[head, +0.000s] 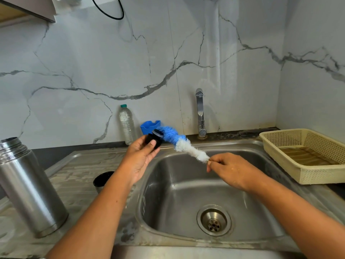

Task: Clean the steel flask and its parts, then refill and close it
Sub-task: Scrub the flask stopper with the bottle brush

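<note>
- The left hand [139, 156] had its fingers curled round a black stopper [154, 140], with the thumb [153, 143] pressed against the side facing the camera.
- The right hand [229, 169] pinched the thin end of a bottle brush [179, 141] between thumb and forefinger. Its other fingers were folded under the palm.
- The bottle brush ran up and to the left from that pinch, bent along its length. Its bristles were white near the right hand and blue at the far end. The blue end touched the top of the black stopper.
- Stopper and brush were held in the air above the back left part of the sink [168, 193]. The drain [213, 220] lay well below them.
- Both forearms reached in from the bottom edge, the left over the drainboard [89, 165] and the right over the basin.
- A small cup [102, 179] with a dark inside stood on the drainboard just beside the left forearm, which hid part of it.
- The steel flask [28, 186] stood on the drainboard at the far left. Its mouth was uncovered and its neck threads bare, and it was well apart from both hands.
- Behind the sink stood a tap [200, 113], a clear plastic bottle [127, 124] with a green cap, and a blue holder [149, 126] just beside the bottle.
- A cream basket [308, 156] sat at the sink's right edge.
- A veined marble wall [93, 62] rose behind everything, with a loop of black cable [112, 13] hanging at the top.
</note>
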Demonstrator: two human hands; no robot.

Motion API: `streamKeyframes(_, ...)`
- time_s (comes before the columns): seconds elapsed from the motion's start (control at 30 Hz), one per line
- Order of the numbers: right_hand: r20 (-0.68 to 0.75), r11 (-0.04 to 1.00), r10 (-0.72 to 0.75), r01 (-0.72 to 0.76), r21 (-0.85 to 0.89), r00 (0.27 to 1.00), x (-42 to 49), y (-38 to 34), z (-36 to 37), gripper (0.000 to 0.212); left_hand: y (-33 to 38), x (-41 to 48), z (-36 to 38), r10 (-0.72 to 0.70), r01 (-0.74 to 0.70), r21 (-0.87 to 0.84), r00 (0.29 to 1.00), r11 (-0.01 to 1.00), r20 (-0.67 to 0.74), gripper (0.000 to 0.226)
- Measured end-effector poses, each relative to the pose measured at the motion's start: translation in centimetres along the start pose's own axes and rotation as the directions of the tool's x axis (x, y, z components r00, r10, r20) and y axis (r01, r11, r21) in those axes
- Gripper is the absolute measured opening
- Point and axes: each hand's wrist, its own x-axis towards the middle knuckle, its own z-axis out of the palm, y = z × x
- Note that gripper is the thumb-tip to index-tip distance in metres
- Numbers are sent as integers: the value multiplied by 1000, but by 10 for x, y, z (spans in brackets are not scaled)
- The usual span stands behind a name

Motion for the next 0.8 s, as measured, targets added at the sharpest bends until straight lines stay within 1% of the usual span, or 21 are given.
streamKeyframes(0.07, 5, 1000, 0, 0, -3, 1000, 1, -2, 2, 26, -6, -4, 4, -48, 44, 84, 998, 995, 51, 25)
streamKeyframes(0.1, 0, 1000, 2, -2, -4, 1000, 2, -3, 2, 26, -8, -5, 7, -55, 49, 86, 997, 995, 62, 23)
streamKeyframes(0.2, -27, 1000, -4, 3, -29, 1000, 2, 1, -2, 25, -2, 0, 3, 1, -1, 5, 1000, 1000, 17, 26)
streamKeyframes(0.23, -31, 999, -6, 5, -49, 1000, 1, 3, -4, 26, 0, 1, 0, 6, -6, 9, 1000, 1000, 16, 28)
streamKeyframes(0.33, -39, 995, -30, 26, -97, 999, 2, 1, -1, 29, -4, -6, 3, -55, 42, 141, 994, 989, 89, 33)
streamKeyframes(0.4, -67, 994, -49, 42, -104, 997, 3, -1, 1, 29, -8, -8, 8, -61, 44, 167, 993, 985, 100, 35)
streamKeyframes(0.5, -117, 988, -56, 38, -151, 992, 2, 4, -4, 26, -3, -4, 3, -24, 21, 116, 1000, 993, 20, 33)
streamKeyframes(0.57, -142, 985, -54, 29, -172, 988, 0, 6, -7, 26, -1, -2, 0, -28, 30, 68, 999, 997, -21, 29)
streamKeyframes(0.67, -192, 993, -50, 29, -111, 980, 0, 3, -7, 30, 1, -2, 1, -36, 32, -55, 997, 998, -70, 25)
streamKeyframes(0.8, -198, 996, -46, 30, -80, 979, -1, 0, -7, 32, 8, 0, -1, -39, 11, -191, 989, 981, -139, 33)
